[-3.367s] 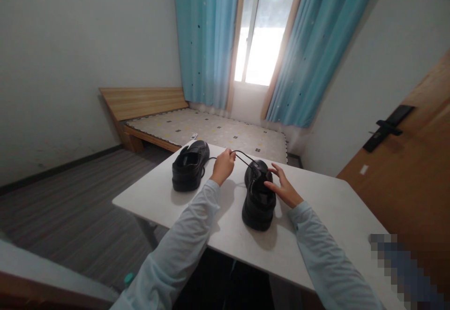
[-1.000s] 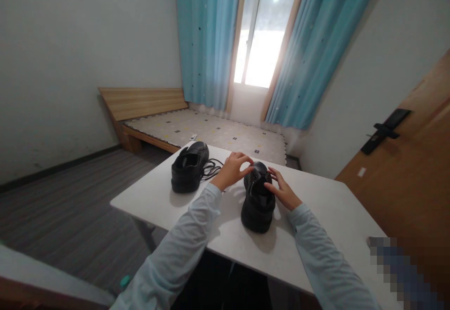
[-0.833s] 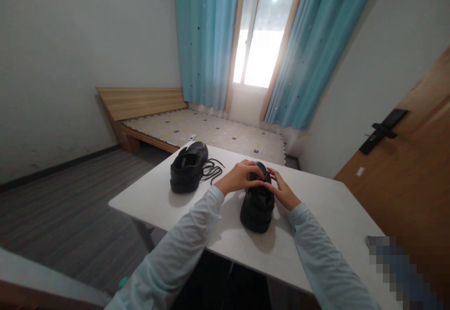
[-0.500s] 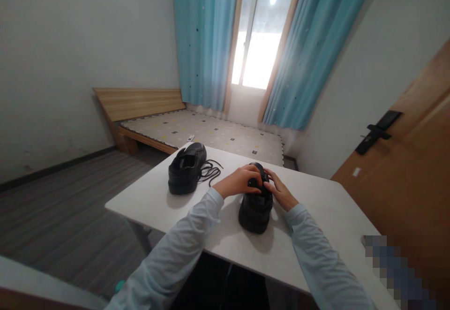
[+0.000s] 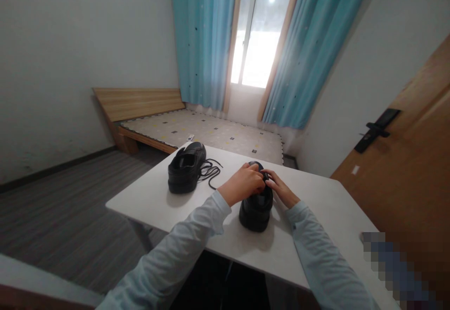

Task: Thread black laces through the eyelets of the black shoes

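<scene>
Heel nearest, a low black shoe (image 5: 256, 217) stands upright on the white table (image 5: 140, 207). The left hand (image 5: 245, 182) arches over its opening, fingers curled in; from here I can't tell whether they pinch anything. The right hand (image 5: 282, 191) lies half open along the shoe's right side, thumb and fingers at the upper's edge, though I can't make out a firm hold. Off left sits the matching lace-up shoe (image 5: 183, 176), with dark laces (image 5: 210, 174) loose beside it. Beyond are a bed (image 5: 211, 129) and a bright window (image 5: 262, 56).
</scene>
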Tool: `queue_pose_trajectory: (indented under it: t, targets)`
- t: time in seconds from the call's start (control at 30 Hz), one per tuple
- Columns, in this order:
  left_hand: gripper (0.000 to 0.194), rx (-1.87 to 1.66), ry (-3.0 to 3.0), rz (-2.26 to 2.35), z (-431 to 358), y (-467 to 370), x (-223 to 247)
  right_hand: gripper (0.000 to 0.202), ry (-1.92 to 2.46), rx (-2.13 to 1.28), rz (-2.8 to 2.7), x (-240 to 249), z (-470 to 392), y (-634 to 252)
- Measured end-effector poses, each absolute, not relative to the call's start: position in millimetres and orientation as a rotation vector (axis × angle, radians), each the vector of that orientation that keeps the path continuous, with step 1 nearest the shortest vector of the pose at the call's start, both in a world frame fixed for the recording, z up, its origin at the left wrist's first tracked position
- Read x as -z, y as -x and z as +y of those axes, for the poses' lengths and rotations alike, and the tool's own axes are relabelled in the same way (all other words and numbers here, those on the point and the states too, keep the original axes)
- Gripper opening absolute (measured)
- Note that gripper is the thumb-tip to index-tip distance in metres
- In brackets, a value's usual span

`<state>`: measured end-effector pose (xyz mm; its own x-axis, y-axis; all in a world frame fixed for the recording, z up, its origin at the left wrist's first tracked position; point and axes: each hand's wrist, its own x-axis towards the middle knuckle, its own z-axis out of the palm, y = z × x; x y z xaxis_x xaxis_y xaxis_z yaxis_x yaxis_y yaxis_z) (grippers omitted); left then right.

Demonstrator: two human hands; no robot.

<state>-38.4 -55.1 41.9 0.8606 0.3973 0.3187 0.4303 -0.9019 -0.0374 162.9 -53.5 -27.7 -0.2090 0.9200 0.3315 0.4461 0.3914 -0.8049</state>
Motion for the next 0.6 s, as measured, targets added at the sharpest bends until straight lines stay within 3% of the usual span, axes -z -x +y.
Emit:
queue_pose_trajectory:
  t: [0.3,0.6]
  targets:
    - [0.014,0.124,3.104,-0.726,-61,12,-63,0.048,1.179,-0.677,-1.841,25,-55,-166]
    - [0.014,0.063,3.001,-0.872,-55,-16,-30,0.04,1.171,-0.768,-1.796,31,-49,-173]
